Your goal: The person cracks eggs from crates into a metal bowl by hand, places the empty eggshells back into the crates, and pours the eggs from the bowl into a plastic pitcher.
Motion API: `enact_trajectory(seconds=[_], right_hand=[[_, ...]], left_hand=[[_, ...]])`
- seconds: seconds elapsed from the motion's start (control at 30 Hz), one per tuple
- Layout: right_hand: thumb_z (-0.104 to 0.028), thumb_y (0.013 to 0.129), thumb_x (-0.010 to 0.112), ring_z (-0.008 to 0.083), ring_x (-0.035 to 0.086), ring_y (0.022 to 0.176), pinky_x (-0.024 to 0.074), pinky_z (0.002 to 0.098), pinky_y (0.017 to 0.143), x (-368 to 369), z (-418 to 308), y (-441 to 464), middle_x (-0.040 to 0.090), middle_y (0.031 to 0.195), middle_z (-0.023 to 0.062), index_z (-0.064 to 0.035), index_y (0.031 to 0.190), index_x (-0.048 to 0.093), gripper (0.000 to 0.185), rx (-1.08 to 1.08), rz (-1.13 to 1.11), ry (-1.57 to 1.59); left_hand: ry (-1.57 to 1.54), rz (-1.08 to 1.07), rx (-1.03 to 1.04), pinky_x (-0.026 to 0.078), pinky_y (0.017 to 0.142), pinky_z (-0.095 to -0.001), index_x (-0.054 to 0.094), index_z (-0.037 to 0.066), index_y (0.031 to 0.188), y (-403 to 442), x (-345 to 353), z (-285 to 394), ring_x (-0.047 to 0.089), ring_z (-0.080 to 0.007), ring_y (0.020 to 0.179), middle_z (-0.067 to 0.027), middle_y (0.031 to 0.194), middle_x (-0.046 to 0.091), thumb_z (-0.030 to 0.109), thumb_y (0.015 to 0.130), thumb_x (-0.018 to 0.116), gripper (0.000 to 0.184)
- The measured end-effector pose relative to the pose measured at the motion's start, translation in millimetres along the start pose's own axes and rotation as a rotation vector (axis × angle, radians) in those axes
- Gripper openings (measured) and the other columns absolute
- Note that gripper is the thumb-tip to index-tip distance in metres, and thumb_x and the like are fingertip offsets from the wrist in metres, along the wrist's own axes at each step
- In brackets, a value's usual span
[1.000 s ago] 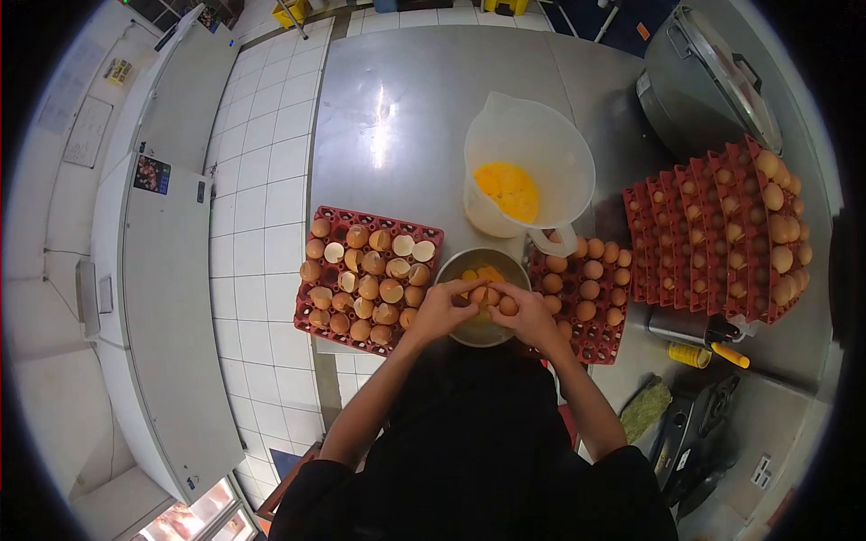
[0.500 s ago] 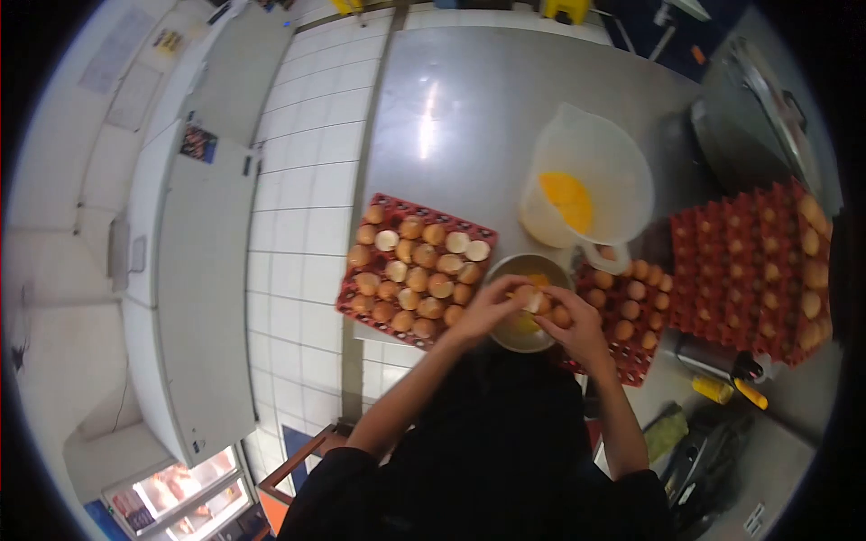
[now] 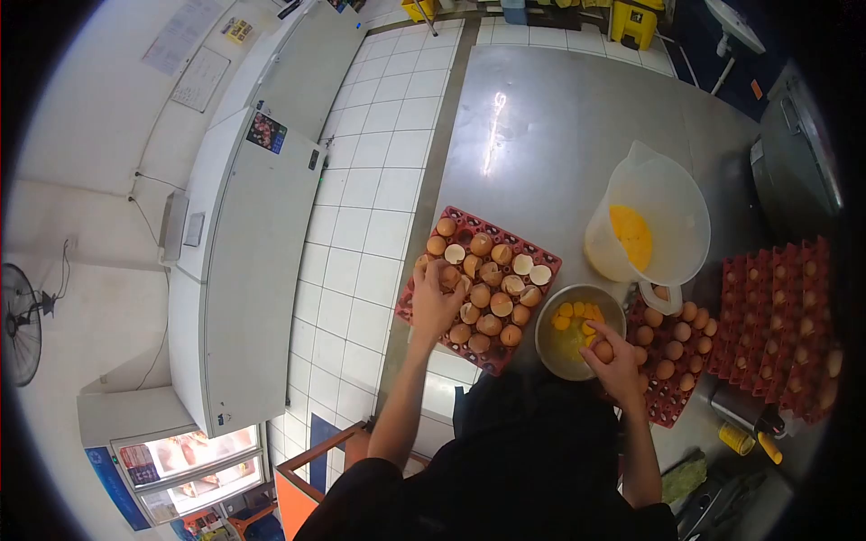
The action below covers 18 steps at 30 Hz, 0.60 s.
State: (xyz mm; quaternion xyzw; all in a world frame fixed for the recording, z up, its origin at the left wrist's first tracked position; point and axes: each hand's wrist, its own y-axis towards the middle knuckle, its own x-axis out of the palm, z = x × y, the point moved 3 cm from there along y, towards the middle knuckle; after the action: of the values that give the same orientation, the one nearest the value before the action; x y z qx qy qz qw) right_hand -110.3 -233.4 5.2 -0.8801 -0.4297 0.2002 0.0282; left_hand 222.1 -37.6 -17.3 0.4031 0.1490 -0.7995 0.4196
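My left hand (image 3: 438, 296) is over the left part of a red tray (image 3: 494, 362) of cracked brown eggshells, its fingers around a shell (image 3: 450, 277). A metal bowl (image 3: 544, 341) with several yolks and clear egg white stands right of that tray. At the bowl's right rim, my right hand (image 3: 618, 363) holds a whole brown egg (image 3: 603, 351) in its curled fingers. Beside it lies a second red tray (image 3: 668, 413) with whole brown eggs. Behind the bowl stands a translucent jug (image 3: 672, 216) with yellow-orange egg in it.
Stacked red trays of eggs (image 3: 767, 325) stand at the right, with a large metal pot (image 3: 789, 162) behind them. A metal container (image 3: 740, 406) and a yellow roll (image 3: 736, 439) are near the right edge. White freezers (image 3: 262, 270) stand across the tiled floor.
Both hands were together over the bowl with an egg; they have parted. My left hand has moved left to the shell tray with a shell, and the view has turned left.
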Motion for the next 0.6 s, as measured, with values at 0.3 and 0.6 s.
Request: enact_trajectory(seconds=[0.3,0.6], right_hand=[[-0.010,0.090,0.081,0.0148,0.067,0.084,0.0550,0.0293,0.080,5,-6,-3,0.068,0.089,0.0059,-0.0057,0.135,0.068,0.047,-0.036,-0.020,-0.020],[-0.015,0.090,0.082,0.0242,0.070,0.090,0.0560,0.0371,0.087,-4,4,-14,0.069,0.097,0.0118,-0.0063,0.132,0.062,0.047,0.089,-0.026,0.011]], left_hand=[[0.241,-0.122,-0.192,0.058,0.094,-0.0506,0.066,0.001,0.130,94,-20,-38,0.072,-0.0427,0.109,-0.0272,0.114,0.074,0.046,0.091,0.070,0.060],[-0.019,-0.206,-0.342,0.060,0.084,-0.0476,0.054,-0.005,0.129,110,-9,-58,0.076,-0.0425,0.096,-0.0285,0.102,0.076,0.040,0.076,0.081,0.075]])
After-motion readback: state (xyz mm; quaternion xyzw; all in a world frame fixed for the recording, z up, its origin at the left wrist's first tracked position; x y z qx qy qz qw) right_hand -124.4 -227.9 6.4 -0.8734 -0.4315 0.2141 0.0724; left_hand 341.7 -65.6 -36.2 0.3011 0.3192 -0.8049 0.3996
